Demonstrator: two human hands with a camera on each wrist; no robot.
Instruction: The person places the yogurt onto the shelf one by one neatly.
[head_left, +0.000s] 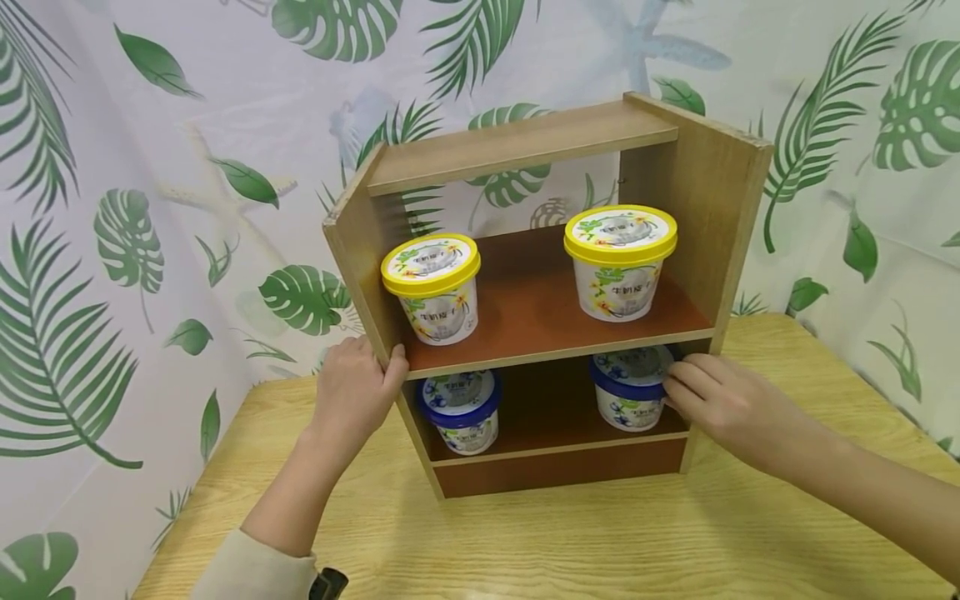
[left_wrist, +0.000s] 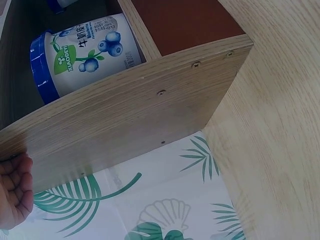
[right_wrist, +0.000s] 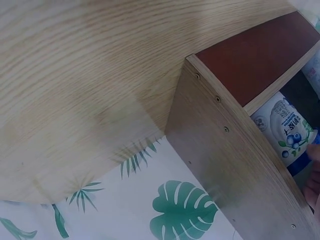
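A small wooden shelf point(head_left: 525, 148) with two levels stands on the table. My left hand point(head_left: 356, 383) grips its left side panel, thumb on the front edge and fingers curled along the outside. At the right side panel, my right hand point(head_left: 716, 400) has its fingers bent round the front edge, fingertips right at the blue-lidded tub point(head_left: 632, 408). Another blue-lidded tub point(head_left: 468, 435) with blueberries printed on it sits at the lower left. On the upper level are two yellow-lidded tubs, one at left point(head_left: 442, 317) and one at right point(head_left: 618, 287). The right thumb is hidden.
The wood-grain table point(head_left: 555, 533) extends in front of and beside the shelf. A white backdrop point(head_left: 247, 75) printed with green leaves hangs behind and to both sides. A dark watch-like band point(head_left: 327, 583) shows at the left sleeve point(head_left: 258, 575).
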